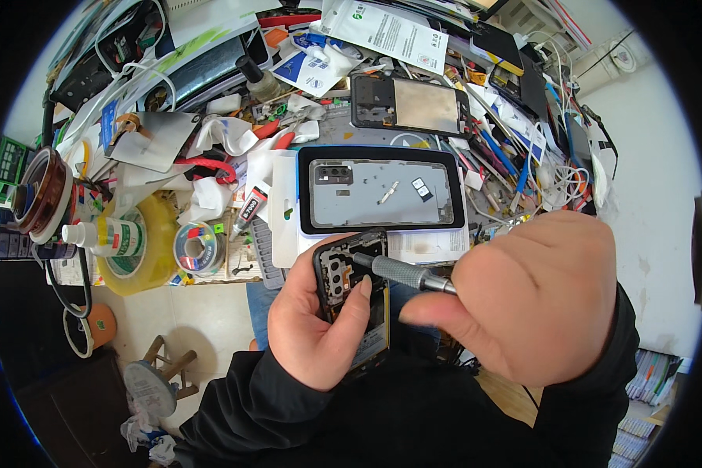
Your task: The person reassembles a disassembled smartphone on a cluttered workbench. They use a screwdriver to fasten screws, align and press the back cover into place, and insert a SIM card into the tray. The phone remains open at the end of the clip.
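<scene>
My left hand (312, 331) is closed round an opened phone (377, 312), held tilted in front of my body. Its bared camera module, inner boards and battery face up. In my right hand (534, 296) is a screwdriver (404, 273) with a knurled metal handle. The driver's tip end points at the upper part of the phone, close to the cameras; whether it sits on a screw is too small to tell. Just beyond lies a phone back cover (366, 204) in a dark-rimmed tray, with a SIM tray (421, 189) and a small metal piece (388, 193) on it.
Behind the tray rests another phone frame (409, 105). Tape rolls (136, 246), a solder spool (200, 248), a white bottle (105, 236) and a glue tube (251, 209) stand or lie at the left. Tools and cables (515, 164) crowd the right. A stool (152, 388) is below left.
</scene>
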Available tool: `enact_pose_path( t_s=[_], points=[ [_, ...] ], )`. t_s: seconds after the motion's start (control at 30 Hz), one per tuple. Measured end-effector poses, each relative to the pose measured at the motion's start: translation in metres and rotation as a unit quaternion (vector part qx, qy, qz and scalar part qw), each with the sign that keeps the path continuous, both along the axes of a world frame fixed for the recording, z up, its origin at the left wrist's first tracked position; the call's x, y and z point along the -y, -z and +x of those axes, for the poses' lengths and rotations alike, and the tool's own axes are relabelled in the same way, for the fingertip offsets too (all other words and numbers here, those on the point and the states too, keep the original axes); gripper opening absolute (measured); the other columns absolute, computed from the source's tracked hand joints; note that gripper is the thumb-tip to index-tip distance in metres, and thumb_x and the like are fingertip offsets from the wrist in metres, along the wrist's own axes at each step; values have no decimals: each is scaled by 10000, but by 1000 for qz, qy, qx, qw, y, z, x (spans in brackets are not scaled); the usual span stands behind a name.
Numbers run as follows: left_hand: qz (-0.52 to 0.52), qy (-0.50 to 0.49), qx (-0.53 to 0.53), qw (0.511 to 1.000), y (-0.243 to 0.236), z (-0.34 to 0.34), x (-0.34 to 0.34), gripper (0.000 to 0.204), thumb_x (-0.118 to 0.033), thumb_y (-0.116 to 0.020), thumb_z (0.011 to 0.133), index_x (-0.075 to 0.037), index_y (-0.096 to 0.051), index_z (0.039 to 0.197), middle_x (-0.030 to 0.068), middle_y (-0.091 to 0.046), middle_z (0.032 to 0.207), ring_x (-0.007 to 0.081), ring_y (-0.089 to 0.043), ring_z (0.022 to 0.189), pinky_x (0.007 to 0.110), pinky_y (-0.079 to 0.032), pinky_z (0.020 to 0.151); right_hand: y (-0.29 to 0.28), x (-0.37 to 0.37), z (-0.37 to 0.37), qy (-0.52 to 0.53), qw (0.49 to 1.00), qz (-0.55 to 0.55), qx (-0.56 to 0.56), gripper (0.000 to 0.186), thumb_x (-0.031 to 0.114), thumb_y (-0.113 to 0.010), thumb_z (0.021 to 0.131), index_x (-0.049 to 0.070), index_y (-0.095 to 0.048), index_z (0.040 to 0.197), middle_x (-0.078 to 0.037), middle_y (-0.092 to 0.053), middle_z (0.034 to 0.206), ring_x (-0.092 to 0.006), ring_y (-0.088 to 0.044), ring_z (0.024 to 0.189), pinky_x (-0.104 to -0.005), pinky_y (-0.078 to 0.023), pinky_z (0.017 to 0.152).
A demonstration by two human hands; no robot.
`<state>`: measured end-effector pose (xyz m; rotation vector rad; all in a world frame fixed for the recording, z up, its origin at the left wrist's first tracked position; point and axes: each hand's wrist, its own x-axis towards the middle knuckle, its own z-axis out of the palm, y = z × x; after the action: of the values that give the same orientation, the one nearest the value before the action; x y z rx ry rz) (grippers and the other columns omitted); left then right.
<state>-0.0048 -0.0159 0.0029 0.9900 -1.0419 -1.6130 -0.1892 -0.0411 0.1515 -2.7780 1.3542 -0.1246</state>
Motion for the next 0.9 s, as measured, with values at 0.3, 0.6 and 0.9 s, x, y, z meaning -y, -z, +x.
enact_pose_path(
  t_s=[0.3, 0.6, 0.9],
  points=[
    [6, 13, -13, 1000, 2, -6, -5, 419, 50, -604, 978, 46, -513, 1386, 65, -691, 1152, 75, -632, 1004, 230, -505, 901, 6, -1, -5, 11, 999, -26, 44, 320, 216, -865, 723, 78, -581, 775, -55, -560, 644, -284, -526, 484, -373, -373, 453],
    [-5, 17, -4, 1000, 0, -7, -9, 426, 56, -598, 978, 44, -505, 1393, 62, -682, 1162, 70, -626, 999, 227, -503, 899, 3, -7, -12, -11, 999, -22, 24, 295, 193, -855, 732, 65, -613, 844, -48, -527, 587, -284, -514, 462, -378, -365, 458],
    [8, 13, 3, 1000, 1, -6, -13, 431, 53, -604, 973, 39, -511, 1394, 52, -688, 1135, 66, -627, 990, 224, -507, 882, 3, -11, -11, 5, 999, -14, 30, 337, 256, -853, 755, 96, -557, 761, -50, -484, 552, -297, -508, 462, -400, -363, 453]
  ],
)
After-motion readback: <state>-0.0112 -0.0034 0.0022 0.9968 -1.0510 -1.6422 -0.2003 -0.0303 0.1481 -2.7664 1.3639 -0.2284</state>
